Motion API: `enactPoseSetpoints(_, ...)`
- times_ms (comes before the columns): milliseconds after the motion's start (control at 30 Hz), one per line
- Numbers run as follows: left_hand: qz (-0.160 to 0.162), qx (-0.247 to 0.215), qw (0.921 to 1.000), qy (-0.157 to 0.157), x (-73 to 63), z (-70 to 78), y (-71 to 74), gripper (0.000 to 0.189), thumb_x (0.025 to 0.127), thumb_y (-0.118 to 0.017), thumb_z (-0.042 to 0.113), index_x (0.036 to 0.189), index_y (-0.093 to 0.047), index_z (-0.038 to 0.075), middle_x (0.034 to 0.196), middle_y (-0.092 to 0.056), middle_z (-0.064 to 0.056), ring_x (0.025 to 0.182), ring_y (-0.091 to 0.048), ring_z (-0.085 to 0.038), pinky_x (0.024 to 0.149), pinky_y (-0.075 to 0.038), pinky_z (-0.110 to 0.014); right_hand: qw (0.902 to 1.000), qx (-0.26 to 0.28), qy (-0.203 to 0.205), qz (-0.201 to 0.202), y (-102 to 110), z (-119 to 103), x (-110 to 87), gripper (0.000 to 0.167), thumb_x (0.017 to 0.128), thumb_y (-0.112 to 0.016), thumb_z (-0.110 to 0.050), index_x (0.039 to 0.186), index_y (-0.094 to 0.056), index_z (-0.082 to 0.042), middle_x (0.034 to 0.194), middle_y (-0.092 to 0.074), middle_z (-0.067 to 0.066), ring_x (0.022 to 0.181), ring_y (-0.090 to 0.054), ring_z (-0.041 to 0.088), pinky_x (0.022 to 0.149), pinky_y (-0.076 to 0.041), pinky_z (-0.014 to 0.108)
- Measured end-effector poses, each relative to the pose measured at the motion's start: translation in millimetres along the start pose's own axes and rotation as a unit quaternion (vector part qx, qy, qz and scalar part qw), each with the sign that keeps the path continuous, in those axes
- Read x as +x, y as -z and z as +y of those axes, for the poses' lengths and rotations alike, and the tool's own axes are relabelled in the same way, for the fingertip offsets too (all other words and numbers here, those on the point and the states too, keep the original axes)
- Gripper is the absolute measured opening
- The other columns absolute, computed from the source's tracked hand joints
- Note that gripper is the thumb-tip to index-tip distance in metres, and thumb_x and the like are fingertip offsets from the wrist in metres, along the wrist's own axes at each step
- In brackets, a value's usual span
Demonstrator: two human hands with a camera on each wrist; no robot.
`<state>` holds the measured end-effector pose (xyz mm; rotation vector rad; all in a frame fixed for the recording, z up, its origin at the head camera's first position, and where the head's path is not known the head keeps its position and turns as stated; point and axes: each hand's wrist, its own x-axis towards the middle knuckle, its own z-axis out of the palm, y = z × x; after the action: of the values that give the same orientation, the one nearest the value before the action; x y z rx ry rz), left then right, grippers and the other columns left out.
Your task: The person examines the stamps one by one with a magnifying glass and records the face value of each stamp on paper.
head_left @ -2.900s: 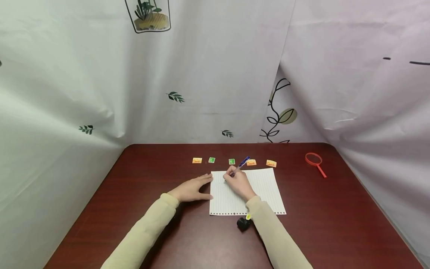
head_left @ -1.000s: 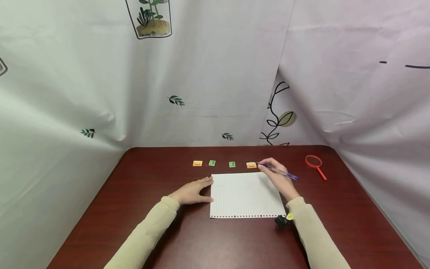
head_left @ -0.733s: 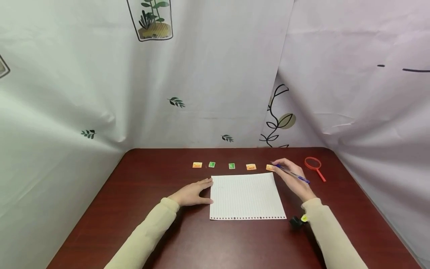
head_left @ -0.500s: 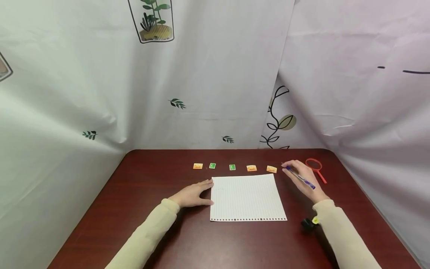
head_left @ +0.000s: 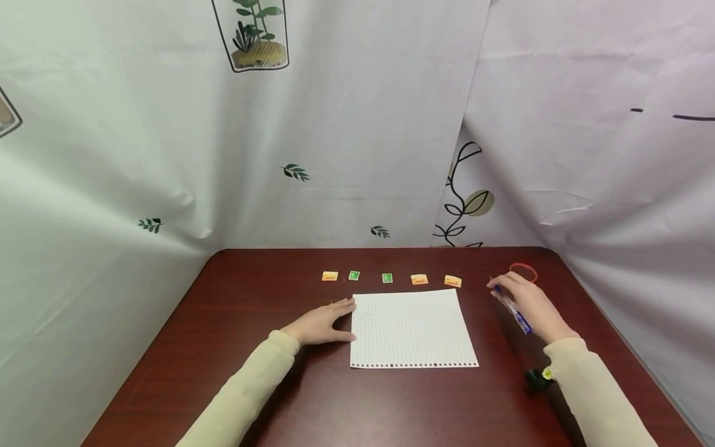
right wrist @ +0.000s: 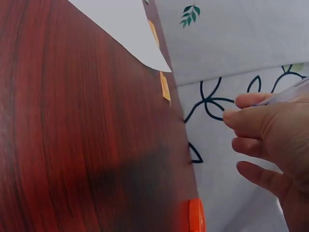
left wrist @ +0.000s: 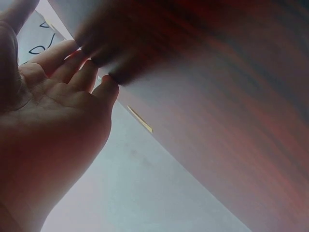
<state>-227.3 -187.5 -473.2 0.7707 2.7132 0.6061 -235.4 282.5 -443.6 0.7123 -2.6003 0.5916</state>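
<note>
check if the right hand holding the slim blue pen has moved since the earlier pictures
Yes, rightward: against the white lined paper sheet, the right hand has gone from over it to beyond its right edge.

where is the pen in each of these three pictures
Head: the pen is right of the paper, held in the right hand.
Left wrist: not in it.
Right wrist: the pen's pale barrel is at the right edge, upper half, cut off by the frame.
Shared landmark: the dark red table, in all three.
</note>
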Motion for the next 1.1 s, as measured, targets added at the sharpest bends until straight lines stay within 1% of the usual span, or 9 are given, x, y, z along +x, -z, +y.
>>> enactPoseSetpoints(100,0.000,0.002,1.0000,0.004,-0.1,-0.1,-1.0,0.082,0.090,-0.071,0.052,0.155,-0.042,0.011,0.162,-0.033,-0.004,0.150,-0.029,-0.026,0.116,-0.032,-0.048,1.0000,-0.008,0.002,-0.001,0.1,2.5,-0.4,0.025,0.089,-0.073,0.000,0.110,-0.071,-0.013,0.111,-0.064,0.003,0.091,-0.065,0.021,0.082,-0.055,0.050)
enactPoseSetpoints(167,-0.001,0.005,1.0000,0.006,-0.2,0.1,0.0,0.082,0.090,-0.071,0.052,0.155,-0.041,0.011,0.163,-0.032,-0.003,0.150,-0.028,-0.024,0.116,-0.031,-0.047,0.9999,-0.012,-0.002,-0.009,-0.6,4.7,-0.1,0.025,0.087,-0.076,-0.001,0.109,-0.072,-0.012,0.108,-0.064,0.003,0.086,-0.065,0.021,0.080,-0.056,0.051)
enactPoseSetpoints(333,-0.006,0.008,1.0000,0.002,-0.9,-0.2,-1.0,0.082,0.091,-0.070,0.052,0.155,-0.041,0.010,0.163,-0.032,-0.004,0.150,-0.028,-0.024,0.116,-0.031,-0.047,0.9981,-0.018,-0.024,-0.053,-3.8,10.3,-1.8,0.025,0.086,-0.075,0.002,0.107,-0.072,-0.012,0.103,-0.064,0.004,0.078,-0.062,0.016,0.074,-0.056,0.046)
enactPoseSetpoints(467,-0.007,0.010,0.9999,0.003,-0.8,-1.4,-3.3,0.083,0.090,-0.070,0.053,0.156,-0.040,0.011,0.163,-0.031,-0.002,0.151,-0.027,-0.022,0.117,-0.031,-0.046,0.9960,-0.014,-0.031,-0.083,-7.6,13.2,-2.8,0.025,0.085,-0.073,0.004,0.105,-0.072,-0.011,0.098,-0.064,0.002,0.078,-0.062,0.011,0.071,-0.056,0.041)
enactPoseSetpoints(533,-0.004,0.009,0.9999,0.005,-0.3,-2.6,-4.0,0.083,0.090,-0.070,0.054,0.156,-0.040,0.012,0.163,-0.031,-0.001,0.151,-0.026,-0.021,0.116,-0.031,-0.046,0.9952,-0.013,-0.032,-0.092,-9.3,13.7,-2.9,0.024,0.085,-0.072,0.004,0.104,-0.073,-0.011,0.096,-0.064,0.001,0.078,-0.062,0.011,0.070,-0.056,0.040)
enactPoseSetpoints(700,0.000,0.006,1.0000,0.006,-0.2,-2.0,-2.5,0.082,0.090,-0.070,0.053,0.155,-0.041,0.013,0.163,-0.031,-0.001,0.151,-0.027,-0.021,0.116,-0.032,-0.046,0.9938,-0.024,-0.032,-0.104,-12.5,15.6,-3.4,0.023,0.084,-0.074,0.004,0.102,-0.074,-0.010,0.096,-0.064,0.003,0.079,-0.060,0.015,0.073,-0.056,0.043)
enactPoseSetpoints(800,-0.003,0.010,0.9999,0.007,-0.4,-1.5,-1.9,0.082,0.090,-0.070,0.053,0.156,-0.040,0.012,0.163,-0.031,-0.001,0.151,-0.026,-0.021,0.117,-0.031,-0.046,0.9933,-0.025,-0.029,-0.109,-14.9,16.7,-3.5,0.022,0.083,-0.075,0.004,0.101,-0.074,-0.008,0.096,-0.064,0.003,0.082,-0.062,0.017,0.075,-0.056,0.046)
enactPoseSetpoints(1000,-0.002,0.010,1.0000,0.001,-2.0,-1.2,-1.9,0.082,0.091,-0.070,0.051,0.155,-0.041,0.009,0.163,-0.033,-0.005,0.150,-0.029,-0.025,0.116,-0.031,-0.048,0.9911,-0.022,-0.045,-0.123,-18.2,14.4,-3.0,0.021,0.082,-0.077,0.005,0.099,-0.075,-0.008,0.095,-0.065,0.005,0.084,-0.064,0.021,0.079,-0.056,0.050)
enactPoseSetpoints(1100,0.000,0.005,1.0000,0.001,-3.2,-0.2,-1.5,0.081,0.091,-0.070,0.051,0.154,-0.042,0.009,0.162,-0.033,-0.005,0.150,-0.029,-0.025,0.116,-0.032,-0.049,0.9893,-0.023,-0.053,-0.134,-20.0,13.4,-2.7,0.022,0.081,-0.078,0.005,0.098,-0.075,-0.008,0.094,-0.066,0.005,0.085,-0.065,0.023,0.080,-0.056,0.051)
